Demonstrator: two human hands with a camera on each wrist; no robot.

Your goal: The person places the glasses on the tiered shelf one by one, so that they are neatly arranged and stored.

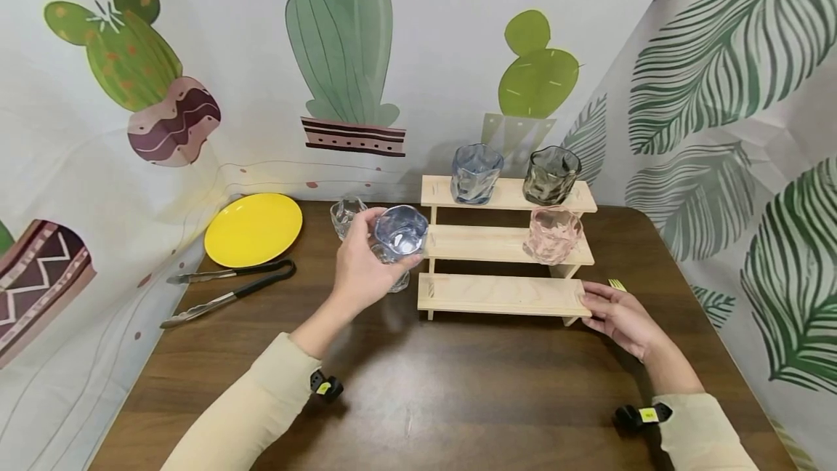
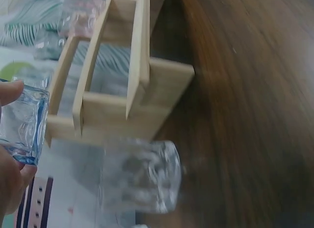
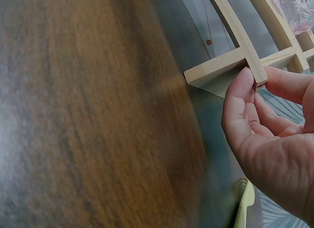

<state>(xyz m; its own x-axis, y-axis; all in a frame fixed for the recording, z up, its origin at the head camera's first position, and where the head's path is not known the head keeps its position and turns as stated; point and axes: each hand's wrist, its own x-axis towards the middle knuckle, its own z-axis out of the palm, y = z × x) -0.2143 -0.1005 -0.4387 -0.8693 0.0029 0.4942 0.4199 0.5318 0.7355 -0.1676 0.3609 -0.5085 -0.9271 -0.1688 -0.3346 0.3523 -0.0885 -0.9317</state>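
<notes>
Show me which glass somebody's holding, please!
It's the blue glass in the left hand. No other glass is being held; the other blue glass stands on the top shelf.

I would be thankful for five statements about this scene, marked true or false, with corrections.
The left hand holds a translucent blue glass cup. True.
The right hand holds nothing. False: it pinches the lowest tier of the light wooden three-tier shelf.
A transparent pink glass cup stands on the middle tier. True.
The top tier holds three cups. False: only one pale blue glass cup and one smoky grey glass cup.
Black-handled metal tongs lie near the round yellow plate. True.
</notes>
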